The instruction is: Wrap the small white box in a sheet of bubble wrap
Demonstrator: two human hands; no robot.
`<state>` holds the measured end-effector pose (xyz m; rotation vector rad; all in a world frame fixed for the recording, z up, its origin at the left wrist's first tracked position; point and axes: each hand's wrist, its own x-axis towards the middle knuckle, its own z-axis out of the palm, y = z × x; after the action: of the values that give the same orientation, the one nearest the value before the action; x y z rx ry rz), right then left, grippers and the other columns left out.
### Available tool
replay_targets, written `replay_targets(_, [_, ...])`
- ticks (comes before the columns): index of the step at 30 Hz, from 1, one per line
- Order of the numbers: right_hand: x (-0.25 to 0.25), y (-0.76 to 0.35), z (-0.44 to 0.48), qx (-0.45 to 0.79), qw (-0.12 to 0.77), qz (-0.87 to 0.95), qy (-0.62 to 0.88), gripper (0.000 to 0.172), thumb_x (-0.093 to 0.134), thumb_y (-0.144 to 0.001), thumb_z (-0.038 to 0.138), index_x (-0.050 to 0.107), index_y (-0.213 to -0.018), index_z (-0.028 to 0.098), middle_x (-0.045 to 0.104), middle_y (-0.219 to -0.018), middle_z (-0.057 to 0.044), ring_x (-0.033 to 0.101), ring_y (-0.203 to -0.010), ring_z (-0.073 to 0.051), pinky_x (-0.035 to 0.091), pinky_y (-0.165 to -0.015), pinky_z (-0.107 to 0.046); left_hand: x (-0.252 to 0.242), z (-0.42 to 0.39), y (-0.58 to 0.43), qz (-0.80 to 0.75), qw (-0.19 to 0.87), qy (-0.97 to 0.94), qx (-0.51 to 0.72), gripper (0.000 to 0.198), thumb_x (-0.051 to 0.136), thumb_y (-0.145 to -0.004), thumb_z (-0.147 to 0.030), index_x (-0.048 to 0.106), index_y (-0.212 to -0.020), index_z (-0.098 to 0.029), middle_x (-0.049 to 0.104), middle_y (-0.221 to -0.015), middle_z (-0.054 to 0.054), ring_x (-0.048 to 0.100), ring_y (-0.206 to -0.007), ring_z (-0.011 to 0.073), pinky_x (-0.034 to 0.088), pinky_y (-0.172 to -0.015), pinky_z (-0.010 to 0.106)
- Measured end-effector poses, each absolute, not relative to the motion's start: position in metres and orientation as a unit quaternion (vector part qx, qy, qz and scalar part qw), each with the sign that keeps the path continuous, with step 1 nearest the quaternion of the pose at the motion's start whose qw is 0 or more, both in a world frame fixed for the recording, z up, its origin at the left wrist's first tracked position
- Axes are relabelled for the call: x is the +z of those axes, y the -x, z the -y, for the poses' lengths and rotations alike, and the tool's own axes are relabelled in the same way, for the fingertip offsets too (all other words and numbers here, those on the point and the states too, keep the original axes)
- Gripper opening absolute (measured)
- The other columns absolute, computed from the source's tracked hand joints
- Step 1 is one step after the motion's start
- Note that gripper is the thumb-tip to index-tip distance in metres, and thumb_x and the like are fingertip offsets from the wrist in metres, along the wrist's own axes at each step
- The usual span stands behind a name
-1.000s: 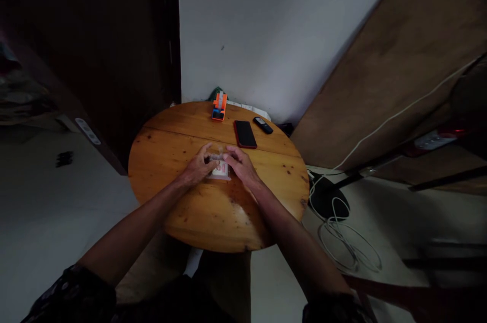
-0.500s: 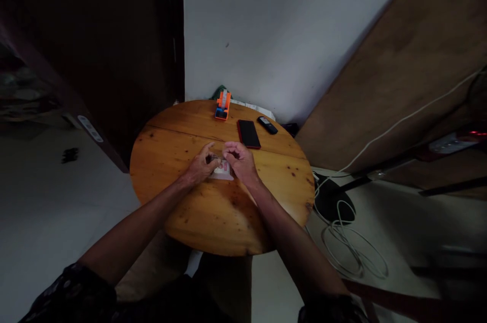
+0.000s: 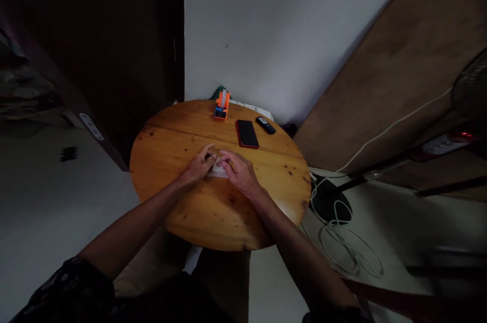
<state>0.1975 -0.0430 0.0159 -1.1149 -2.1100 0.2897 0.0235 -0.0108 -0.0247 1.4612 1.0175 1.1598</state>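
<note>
Dim light is falling on a round table of warm brown wood (image 3: pixel 213 211), which is standing near a white wall (image 3: pixel 274 24) and a dark door (image 3: pixel 114 44). Both hands are meeting at the middle of the table, over a small flat white packet (image 3: pixel 218 169).

The left hand (image 3: pixel 198 165) is bending its fingers toward the near left edge of the packet, with the thumb stretched forward. I cannot tell if these fingers are pinching it or only touching it. The right hand (image 3: pixel 240 172) is lying palm down and spread, and it is covering the right part of the packet.

To my judgement, the work is going best when the right palm is pressing the packet flat on the wood, so that it is not sliding. The left fingertips should be working only at the edge, with small and light moves.

The packet is looking thin, pale and low against the wood. Most of it is hiding under the fingers, so its print and exact shape are not showing.

Farther back, an orange and blue plastic stand (image 3: pixel 220 106), a black phone with a red rim (image 3: pixel 247 133) and a small black remote (image 3: pixel 265 124) are lying well apart from the hands.
</note>
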Motion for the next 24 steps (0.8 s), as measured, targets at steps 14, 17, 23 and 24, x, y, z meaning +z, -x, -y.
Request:
replay_targets(14, [0.004, -0.199, 0.089, -0.095, 0.165, 0.870, 0.454, 0.049, 0.047, -0.095, 0.015, 0.054, -0.143, 0.018, 0.058, -0.145, -0.012, 0.044, -0.139, -0.027, 0.027, -0.115, -0.049, -0.024, 0.010, -0.027, -0.451, 0.455, -0.584, 0.499, 0.035, 0.064, -0.081, -0.030, 0.068, -0.113, -0.016, 0.067, -0.090, 0.003, 0.059, -0.078, 0.0147, 0.048, -0.075, 0.026])
replay_targets(17, [0.001, -0.194, 0.089, -0.105, 0.153, 0.866, 0.465, 0.051, 0.045, -0.094, 0.013, 0.051, -0.145, 0.017, 0.056, -0.147, -0.012, 0.043, -0.140, -0.027, 0.027, -0.115, -0.048, -0.022, 0.011, -0.027, -0.455, 0.452, -0.582, 0.500, 0.035, 0.065, -0.079, -0.030, 0.068, -0.112, -0.015, 0.069, -0.093, 0.004, 0.061, -0.081, 0.0156, 0.049, -0.078, 0.027])
replay_targets(23, [0.000, -0.192, 0.090, -0.120, 0.146, 0.866, 0.463, 0.053, 0.046, -0.091, 0.010, 0.051, -0.144, 0.015, 0.055, -0.147, -0.015, 0.041, -0.141, -0.029, 0.026, -0.115, -0.048, -0.022, 0.011, -0.027, -0.451, 0.446, -0.581, 0.511, 0.035, 0.066, -0.077, -0.032, 0.068, -0.108, -0.016, 0.069, -0.091, 0.004, 0.060, -0.078, 0.0155, 0.050, -0.076, 0.028])
replay_targets(24, [0.000, -0.192, 0.091, -0.122, 0.147, 0.864, 0.466, 0.054, 0.046, -0.091, 0.010, 0.051, -0.144, 0.016, 0.055, -0.147, -0.015, 0.041, -0.141, -0.029, 0.026, -0.115, -0.049, -0.023, 0.011, -0.027, -0.450, 0.442, -0.582, 0.512, 0.035, 0.066, -0.077, -0.033, 0.069, -0.108, -0.017, 0.070, -0.090, 0.003, 0.060, -0.077, 0.0156, 0.050, -0.076, 0.028])
